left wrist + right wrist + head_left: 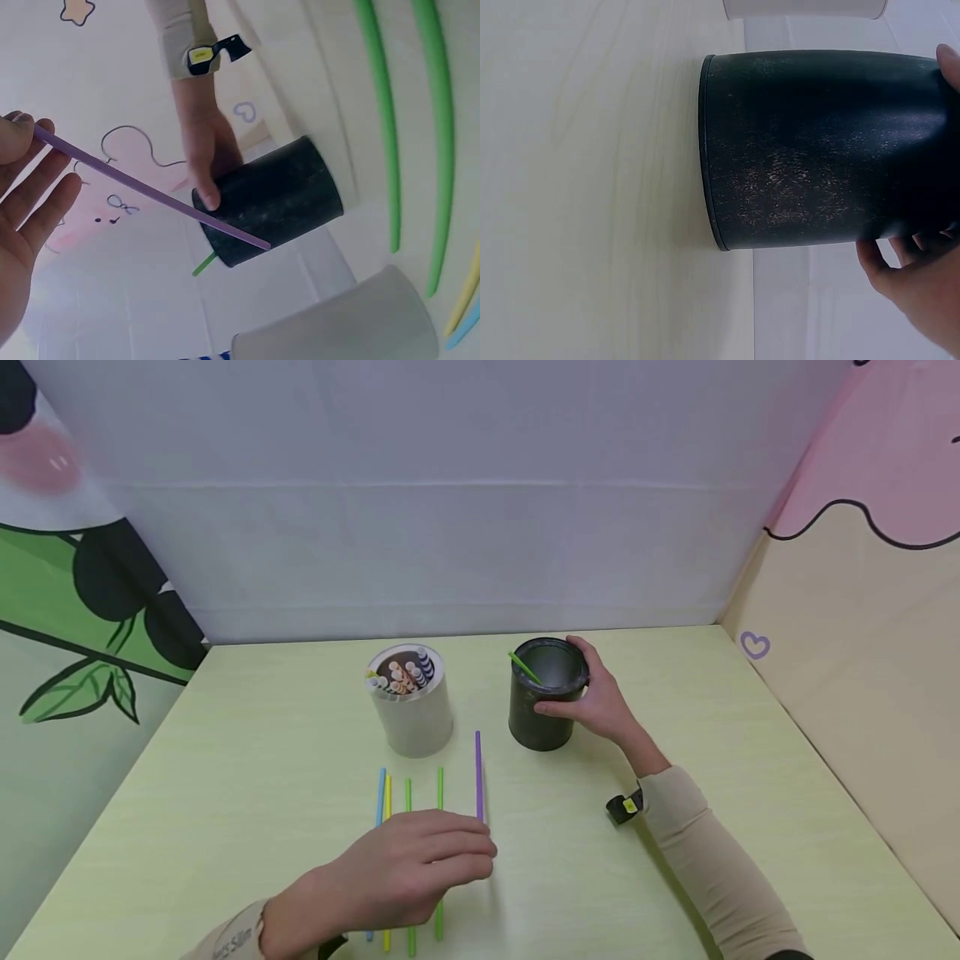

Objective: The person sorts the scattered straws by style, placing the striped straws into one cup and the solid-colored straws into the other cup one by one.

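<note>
My left hand (416, 864) pinches a purple straw (478, 777) near its end, between thumb and fingers. In the left wrist view the straw (161, 196) slants across in front of a black cylindrical cup (536, 722). The other fingers of that hand are spread loosely. My right hand (600, 700) grips the cup near its rim, thumb in front and fingers behind. The cup stands upright on the table, and a green straw (525, 667) leans out of its mouth. In the right wrist view the cup's scuffed side (795, 157) fills much of the frame.
Left of the cup stands a white container (416, 727) holding several striped straws (408, 677). A blue straw (380, 793), a yellow straw (387, 797) and two green straws (440, 789) lie side by side on the table (247, 760), partly under my left hand. Printed cloth walls surround the table.
</note>
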The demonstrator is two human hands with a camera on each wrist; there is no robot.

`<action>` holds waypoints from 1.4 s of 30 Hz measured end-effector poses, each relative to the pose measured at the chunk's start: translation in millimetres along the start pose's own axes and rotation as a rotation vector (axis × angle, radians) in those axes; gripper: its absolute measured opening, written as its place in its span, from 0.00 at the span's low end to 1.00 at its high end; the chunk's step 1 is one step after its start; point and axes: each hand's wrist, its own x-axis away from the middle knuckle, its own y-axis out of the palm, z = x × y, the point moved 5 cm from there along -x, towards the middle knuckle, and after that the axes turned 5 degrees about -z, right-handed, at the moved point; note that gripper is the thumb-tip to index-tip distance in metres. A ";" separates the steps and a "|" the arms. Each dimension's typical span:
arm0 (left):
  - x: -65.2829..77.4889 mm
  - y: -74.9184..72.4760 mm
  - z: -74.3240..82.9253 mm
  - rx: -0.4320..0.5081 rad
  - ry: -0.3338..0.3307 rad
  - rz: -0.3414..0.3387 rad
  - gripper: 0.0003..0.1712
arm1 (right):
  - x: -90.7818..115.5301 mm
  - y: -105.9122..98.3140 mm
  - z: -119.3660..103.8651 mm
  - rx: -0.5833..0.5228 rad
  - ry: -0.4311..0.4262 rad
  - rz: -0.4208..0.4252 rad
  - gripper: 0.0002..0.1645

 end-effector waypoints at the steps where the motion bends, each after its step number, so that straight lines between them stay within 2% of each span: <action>1: -1.6 -4.0 -0.8 -0.009 0.007 0.024 0.15 | -0.1 -0.1 0.3 0.002 0.000 0.000 0.64; 6: -11.3 -26.1 -6.0 -0.042 0.051 0.182 0.13 | -0.1 -0.4 0.7 0.007 0.008 0.002 0.64; 12: -21.8 -47.5 -20.1 0.016 0.023 0.408 0.09 | 0.6 -0.4 -0.2 0.000 0.007 -0.002 0.63; 16: -27.6 -52.6 -35.9 0.125 -0.030 0.547 0.07 | -0.5 -2.3 -1.1 -0.001 -0.007 0.003 0.63; 19: -30.7 -51.7 -51.9 0.207 -0.117 0.624 0.06 | -1.3 -3.0 -0.8 0.004 -0.014 0.007 0.63; 23: -33.3 -44.1 -73.7 0.316 -0.246 0.664 0.06 | -0.4 -1.8 0.6 -0.001 -0.011 0.007 0.63; 26: -34.7 -37.7 -85.2 0.376 -0.313 0.673 0.07 | 0.3 -0.2 1.6 -0.006 -0.005 0.004 0.63; 33: -37.7 -28.9 -99.6 0.427 -0.377 0.691 0.04 | 0.7 -0.5 1.8 -0.010 -0.015 0.005 0.63; 35: -38.1 -26.5 -103.6 0.440 -0.396 0.698 0.07 | 0.7 -0.7 0.7 -0.012 -0.018 0.004 0.63; 38: -38.1 -21.4 -111.7 0.468 -0.448 0.708 0.09 | 0.2 -0.7 -0.6 -0.013 -0.026 0.007 0.63; 42: -37.1 -11.1 -124.8 0.525 -0.530 0.727 0.08 | -0.2 0.2 1.1 -0.018 -0.031 0.009 0.63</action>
